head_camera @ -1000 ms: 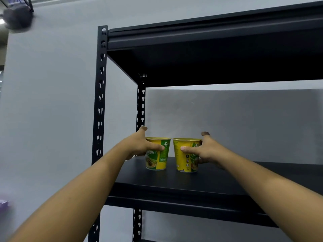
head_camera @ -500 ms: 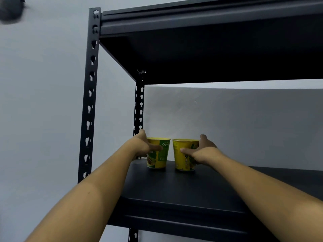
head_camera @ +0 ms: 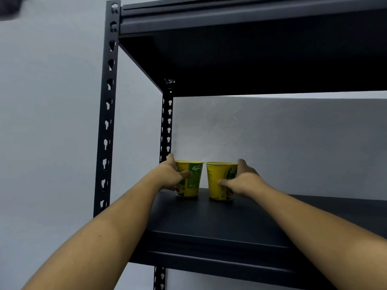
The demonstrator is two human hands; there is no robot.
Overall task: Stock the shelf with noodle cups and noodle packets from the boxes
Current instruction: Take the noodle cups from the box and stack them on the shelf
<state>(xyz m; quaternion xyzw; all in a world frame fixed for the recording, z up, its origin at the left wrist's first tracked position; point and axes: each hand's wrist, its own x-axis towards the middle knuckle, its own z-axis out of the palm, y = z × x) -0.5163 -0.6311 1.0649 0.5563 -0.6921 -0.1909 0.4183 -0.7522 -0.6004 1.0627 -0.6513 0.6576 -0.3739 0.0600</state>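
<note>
Two yellow-and-green noodle cups stand upright side by side near the back left of a black shelf board [head_camera: 209, 225]. My left hand [head_camera: 170, 174] grips the left noodle cup [head_camera: 193, 181], thumb across its front and fingers round its back. My right hand [head_camera: 243, 181] grips the right noodle cup [head_camera: 216, 178] the same way from the right side. A narrow gap separates the cups. Both rest on the board close to the rear wall. No boxes or noodle packets are in view.
The black metal rack has a slotted front upright [head_camera: 106, 114] at left and a rear upright [head_camera: 166, 122] just behind the left cup. An upper shelf [head_camera: 251, 49] hangs overhead. The grey wall [head_camera: 282, 143] closes the back.
Both hands have pushed the two cups a little further back on the shelf, and the view has tilted slightly upward. The grips are unchanged.
</note>
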